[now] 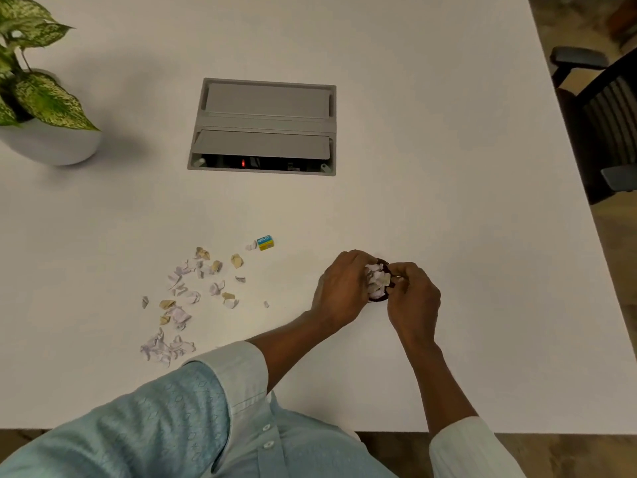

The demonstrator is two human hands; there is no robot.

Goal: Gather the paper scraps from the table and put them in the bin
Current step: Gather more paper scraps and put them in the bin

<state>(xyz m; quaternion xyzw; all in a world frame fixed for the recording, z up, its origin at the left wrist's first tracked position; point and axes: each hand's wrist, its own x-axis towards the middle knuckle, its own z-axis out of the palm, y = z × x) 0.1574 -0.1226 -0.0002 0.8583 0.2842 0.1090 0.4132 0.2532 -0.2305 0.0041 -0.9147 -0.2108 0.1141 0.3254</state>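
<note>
Several white, lilac and tan paper scraps [193, 298] lie scattered on the white table [448, 201], left of my hands. A small dark round bin [383, 263] sits between my hands, filled with a heap of crumpled scraps [376, 281]. My left hand [339, 291] curls around the bin's left side and touches the scraps in it. My right hand [413, 298] grips the bin's right rim. Most of the bin is hidden by my fingers.
A small blue and yellow box [266, 242] lies just beyond the scraps. A grey cable hatch [263, 127] is set into the table's middle. A potted plant [41, 98] stands far left. A dark office chair [599, 108] is beside the table's right edge.
</note>
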